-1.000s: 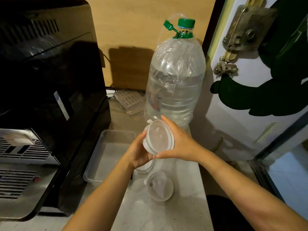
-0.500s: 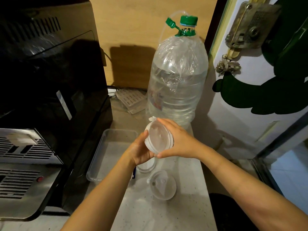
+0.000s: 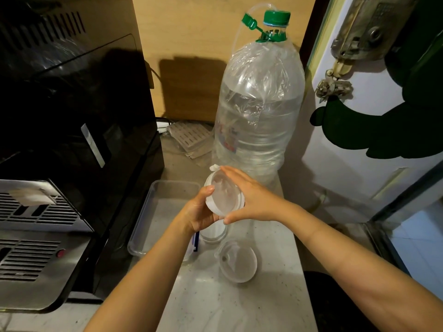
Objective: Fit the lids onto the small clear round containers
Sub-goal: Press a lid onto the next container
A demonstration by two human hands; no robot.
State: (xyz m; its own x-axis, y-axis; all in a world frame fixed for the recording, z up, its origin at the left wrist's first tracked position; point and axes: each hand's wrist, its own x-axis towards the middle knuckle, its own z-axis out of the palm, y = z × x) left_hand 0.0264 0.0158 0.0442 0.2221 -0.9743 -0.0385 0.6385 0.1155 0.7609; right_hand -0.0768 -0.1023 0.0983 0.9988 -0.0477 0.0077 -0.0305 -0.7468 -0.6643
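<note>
A small clear round container with a translucent white lid (image 3: 223, 195) is held up above the counter, tilted toward me. My left hand (image 3: 199, 212) grips it from the left and underneath, thumb on the lid's rim. My right hand (image 3: 249, 197) lies over the lid from the right, fingers stretched across its top edge. Below my hands a second small round container (image 3: 214, 232) stands on the counter, partly hidden. A third one with a lid (image 3: 238, 262) lies nearer to me.
A big water bottle with a green cap (image 3: 259, 111) stands behind my hands. A clear rectangular tray (image 3: 158, 212) sits to the left, beside a black and steel appliance (image 3: 72, 149). The pale counter (image 3: 227, 307) ends at the right next to a white door (image 3: 359, 140).
My right hand has slid further over the lid, its fingers now flatter across the top. The container has stayed in nearly the same spot between both hands.
</note>
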